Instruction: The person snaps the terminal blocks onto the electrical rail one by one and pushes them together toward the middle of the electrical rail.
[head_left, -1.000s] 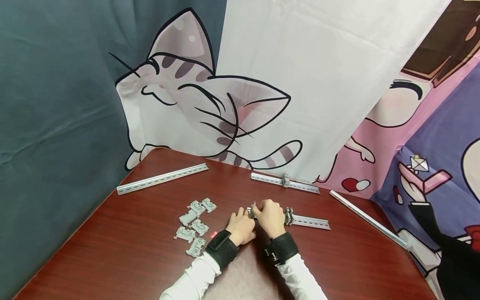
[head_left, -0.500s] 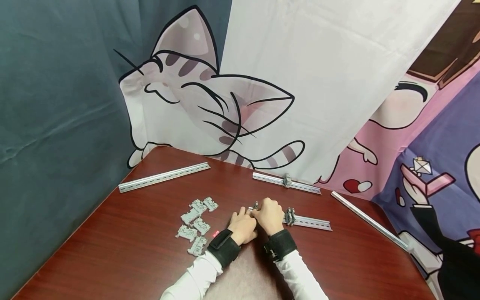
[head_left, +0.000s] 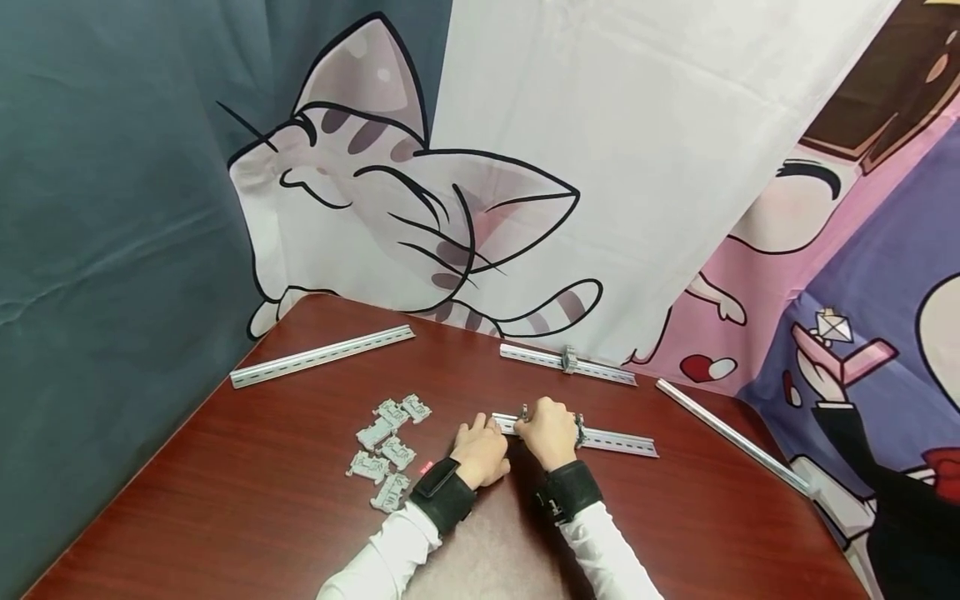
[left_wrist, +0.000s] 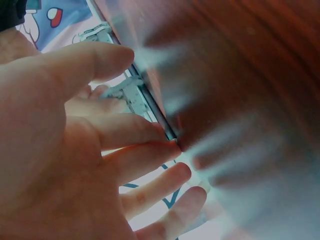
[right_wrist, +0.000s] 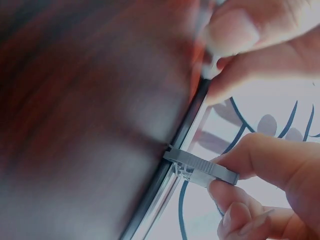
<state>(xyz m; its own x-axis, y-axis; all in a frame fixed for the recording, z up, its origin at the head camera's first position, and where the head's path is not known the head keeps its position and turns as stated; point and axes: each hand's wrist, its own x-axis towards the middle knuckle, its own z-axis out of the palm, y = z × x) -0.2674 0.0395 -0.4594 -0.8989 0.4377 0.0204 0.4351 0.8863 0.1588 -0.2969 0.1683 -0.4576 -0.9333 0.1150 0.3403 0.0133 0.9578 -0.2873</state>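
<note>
A slotted metal DIN rail (head_left: pixel 618 442) lies in front of both hands. My right hand (head_left: pixel 550 435) pinches a thin grey terminal block (right_wrist: pixel 202 168) that stands on the rail, thumb and finger at its upper end in the right wrist view. Just right of that hand, more terminal blocks (head_left: pixel 579 428) sit on the same rail, partly hidden by it. At the rail's left end rests my left hand (head_left: pixel 480 452), its fingers (left_wrist: pixel 145 156) fairly straight and spread, with fingertips right at the rail.
Several loose grey terminal blocks (head_left: pixel 392 492) lie left of the left hand, near a small red tag (head_left: pixel 426 467). Farther back are a rail (head_left: pixel 525 356) carrying a grey block (head_left: pixel 569 360), another rail (head_left: pixel 322 358) at the left, and one (head_left: pixel 731 437) at the right.
My right hand has slid to the right along the rail with the terminal block, nearer to the other blocks. More of the rail's left end now shows. The left hand stays in place.
</note>
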